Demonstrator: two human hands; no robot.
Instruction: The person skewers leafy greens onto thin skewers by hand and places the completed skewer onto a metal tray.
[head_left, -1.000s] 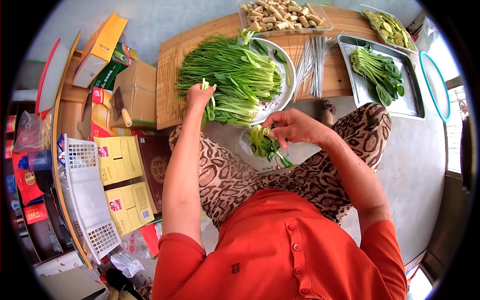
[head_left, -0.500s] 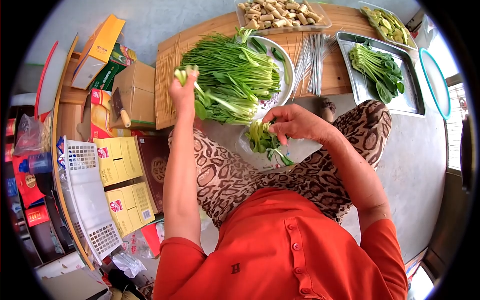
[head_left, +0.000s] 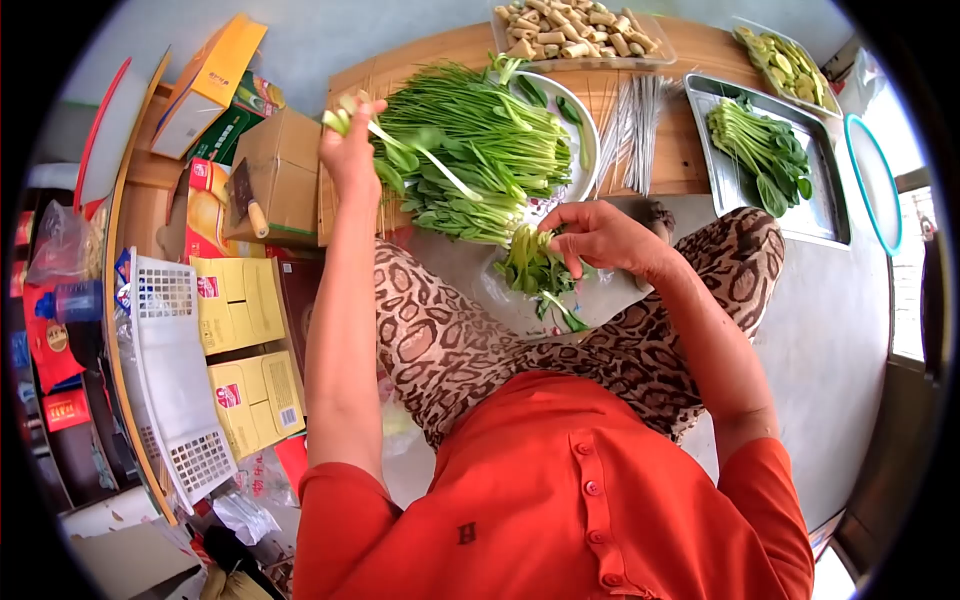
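Clutching stalks [head_left: 337,122], the left hand [head_left: 350,155] has its grip closed at the left of the pile [head_left: 470,135] on the desk [head_left: 680,160]; the right hand [head_left: 605,240] has its grip pinched on a bunch [head_left: 527,265], near side of the plate [head_left: 590,148].

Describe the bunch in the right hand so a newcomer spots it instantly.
Find the wooden table, then look below its near edge, between the person's knees. There the right hand pinches a small leafy bunch. Unlike the larger pile of greens heaped over the white plate and the stalks in the metal tray, it's off the table.
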